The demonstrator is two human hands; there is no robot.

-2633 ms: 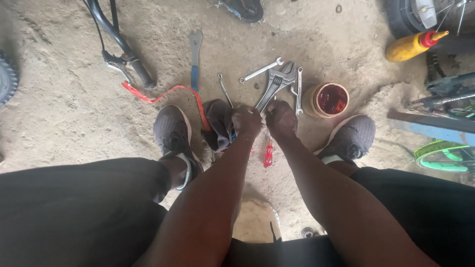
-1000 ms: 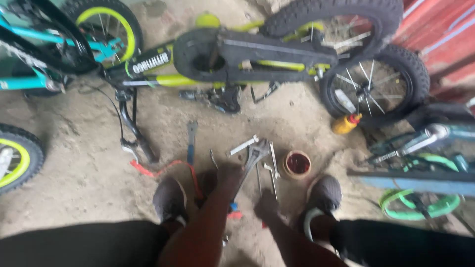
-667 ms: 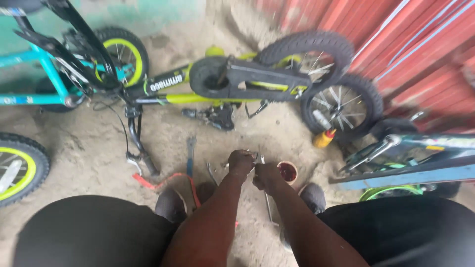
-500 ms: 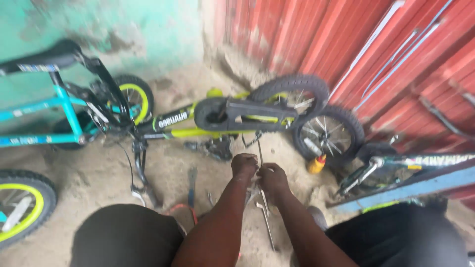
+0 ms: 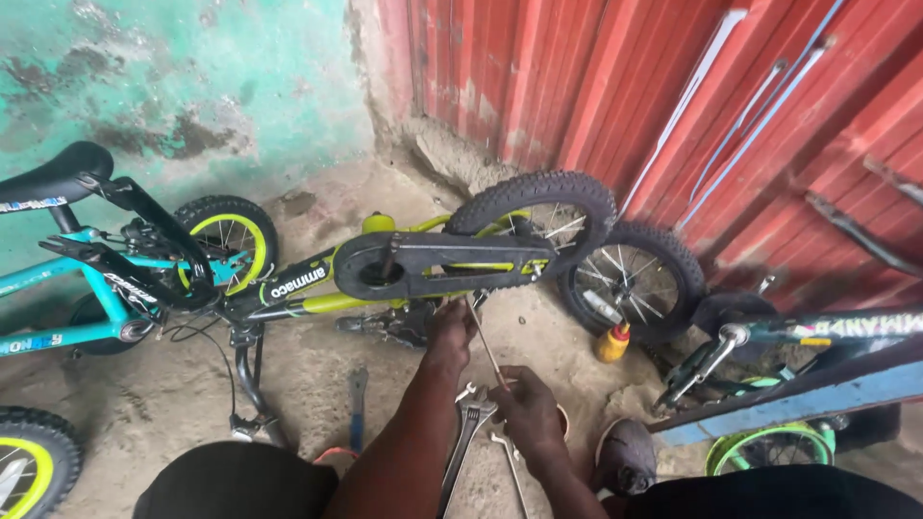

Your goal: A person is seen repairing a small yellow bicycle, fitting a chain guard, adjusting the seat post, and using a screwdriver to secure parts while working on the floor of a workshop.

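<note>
A small lime-and-black bicycle lies on its side on the sandy ground, with its black chain guard facing me. My left hand is closed just below the chain guard, by the pedal, around the upper end of a thin metal rod. The rod slants down to my right hand, which grips its lower end. Both forearms reach forward from between my knees.
An adjustable wrench, a spanner and a blue-handled tool lie on the ground. A yellow oil bottle stands by the rear wheels. A teal bicycle is at left, a blue frame at right, a red corrugated wall behind.
The view has swung up from the tools on the ground to the bicycle and wall. Both hands have lifted from the tool pile with the thin rod and reached the chain guard.
</note>
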